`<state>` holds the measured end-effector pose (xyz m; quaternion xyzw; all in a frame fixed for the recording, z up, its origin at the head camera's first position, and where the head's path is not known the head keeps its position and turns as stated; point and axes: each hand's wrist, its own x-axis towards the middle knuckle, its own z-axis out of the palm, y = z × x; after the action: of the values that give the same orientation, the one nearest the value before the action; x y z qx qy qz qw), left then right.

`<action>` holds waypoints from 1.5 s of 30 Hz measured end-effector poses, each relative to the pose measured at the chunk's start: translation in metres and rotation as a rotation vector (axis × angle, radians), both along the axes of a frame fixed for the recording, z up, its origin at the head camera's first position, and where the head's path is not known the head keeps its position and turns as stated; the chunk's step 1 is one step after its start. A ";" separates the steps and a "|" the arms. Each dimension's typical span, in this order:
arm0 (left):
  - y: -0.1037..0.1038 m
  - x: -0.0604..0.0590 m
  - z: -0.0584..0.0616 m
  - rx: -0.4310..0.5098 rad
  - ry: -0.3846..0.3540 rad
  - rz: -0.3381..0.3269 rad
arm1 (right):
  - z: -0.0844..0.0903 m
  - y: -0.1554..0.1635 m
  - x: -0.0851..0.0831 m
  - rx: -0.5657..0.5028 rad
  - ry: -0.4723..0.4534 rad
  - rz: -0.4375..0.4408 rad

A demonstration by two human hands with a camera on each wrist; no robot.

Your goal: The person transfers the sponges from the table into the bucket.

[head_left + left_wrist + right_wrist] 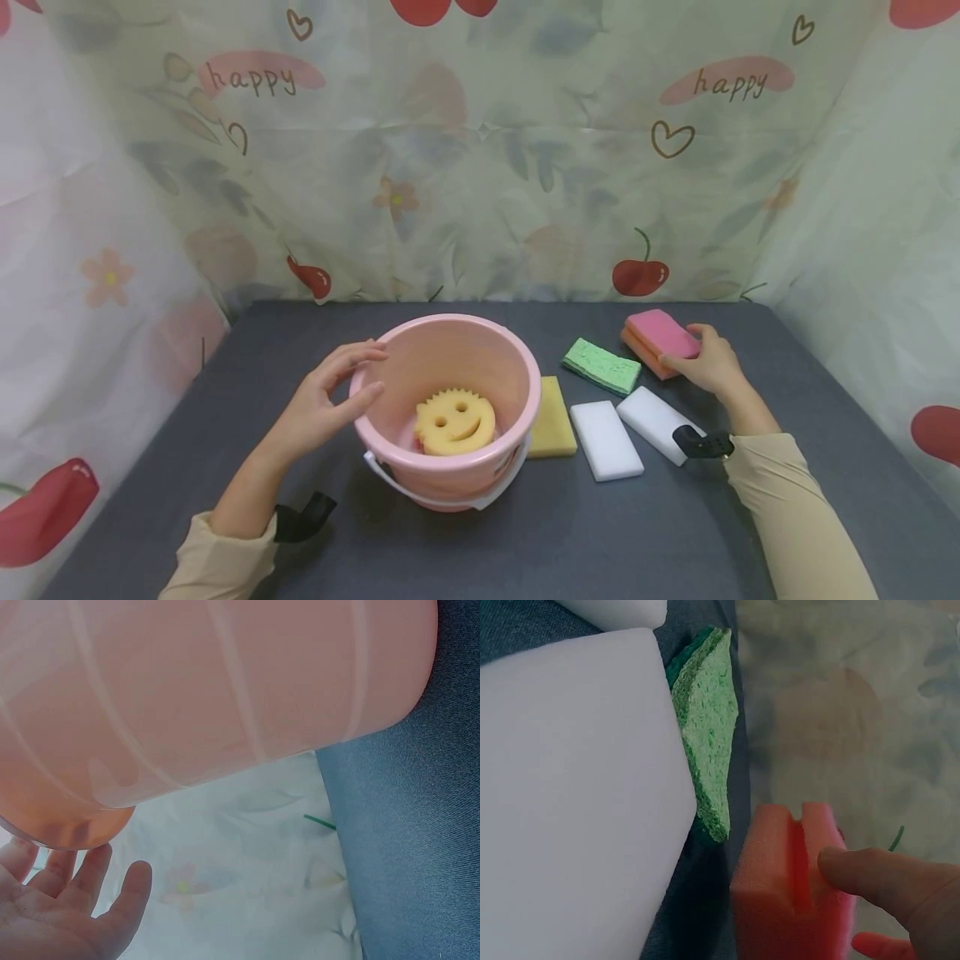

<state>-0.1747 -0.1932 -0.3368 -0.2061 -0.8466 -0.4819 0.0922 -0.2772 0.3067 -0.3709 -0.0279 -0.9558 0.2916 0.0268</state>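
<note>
My right hand is curled round the pink sponge, which sits in the right half of the head view, close to the far edge of the grey table. In the right-wrist view my thumb presses on the near face of this sponge (there is a slit cut down the top of it). Just to its left in the head view lies the green sponge, with a thin strip of bare table between the two. Nearer to me lie two white blocks side by side, the right one almost under my wrist, and further left a yellow sponge touches the wall of the pink bucket.

The bucket stands at the centre of the frame, its white handle hanging down in front. A yellow smiley sponge lies inside it. My left hand is spread loosely, fingertips at the bucket's left rim, gripping nothing; whether they touch the rim I cannot tell.

Bare table runs along the bottom of the frame and in the lower right. A printed curtain closes off the back and both sides.
</note>
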 end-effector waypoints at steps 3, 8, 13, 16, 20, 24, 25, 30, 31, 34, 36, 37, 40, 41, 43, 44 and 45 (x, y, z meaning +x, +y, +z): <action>0.000 0.000 0.000 -0.004 -0.002 0.001 | 0.003 -0.002 0.001 -0.007 0.006 -0.001; 0.000 0.000 0.000 -0.003 -0.003 -0.004 | 0.007 -0.004 0.003 -0.009 0.051 0.022; 0.000 0.000 0.000 -0.004 -0.005 -0.002 | 0.013 -0.009 0.006 -0.018 0.080 0.034; 0.000 0.000 0.000 0.004 -0.010 -0.004 | 0.017 -0.011 0.007 -0.022 0.093 0.037; 0.000 0.000 0.000 0.014 -0.019 -0.006 | 0.023 -0.015 0.009 -0.026 0.104 0.038; 0.000 0.000 0.000 0.015 -0.024 -0.005 | 0.028 -0.017 0.011 -0.032 0.107 0.033; 0.000 0.000 0.000 0.015 -0.024 -0.005 | 0.029 -0.017 0.011 -0.031 0.110 0.032; 0.000 -0.001 0.001 0.016 -0.024 -0.007 | 0.034 -0.019 0.013 -0.034 0.118 0.034; 0.000 -0.001 0.001 0.015 -0.024 -0.007 | 0.035 -0.019 0.013 -0.033 0.121 0.036; 0.001 -0.001 0.001 0.013 -0.023 -0.006 | 0.040 -0.021 0.016 -0.030 0.138 0.055; 0.001 0.000 0.001 0.013 -0.022 -0.004 | 0.043 -0.024 0.018 -0.025 0.150 0.068; 0.001 0.000 0.001 0.013 -0.023 -0.003 | 0.045 -0.025 0.019 -0.024 0.156 0.073; 0.001 0.000 0.001 0.012 -0.023 -0.002 | 0.051 -0.030 0.023 -0.021 0.168 0.088; 0.001 0.000 0.001 0.012 -0.023 -0.002 | 0.053 -0.032 0.025 -0.024 0.170 0.092; 0.001 0.000 0.001 0.012 -0.021 -0.002 | 0.057 -0.036 0.027 -0.023 0.177 0.101; 0.001 0.000 0.001 0.011 -0.020 -0.002 | 0.059 -0.038 0.029 -0.024 0.178 0.105; 0.001 0.000 0.001 0.010 -0.020 -0.001 | 0.060 -0.039 0.030 -0.025 0.181 0.109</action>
<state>-0.1747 -0.1926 -0.3359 -0.2014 -0.8449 -0.4883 0.0845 -0.2471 0.2674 -0.3105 0.0505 -0.9459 0.3057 0.0968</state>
